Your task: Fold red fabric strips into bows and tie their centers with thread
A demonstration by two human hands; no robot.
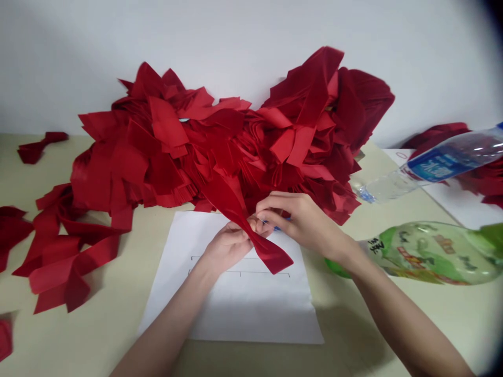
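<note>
My left hand (231, 243) pinches a red ribbon strip (271, 254) at its gathered middle, and the strip's two ends flare out up-left and down-right. Close against it, my right hand (302, 220) is closed with thumb and forefinger together. A thin pale line shows at its fingertips, too fine to name. Something blue (281, 226) peeks out behind the right fingers, mostly hidden. Beneath both hands lies a white sheet of paper (236, 314) with ruled bracket lines drawn on it. A large heap of red ribbon pieces (168, 157) rises just beyond the hands.
To the right, a clear water bottle (436, 165) and a green-labelled bottle (424, 251) lie on their sides. Loose red ribbon pieces (74, 262) are scattered at left. More red ribbon (479, 180) sits on another white sheet (456, 201) at far right. A pale wall (220, 42) stands behind.
</note>
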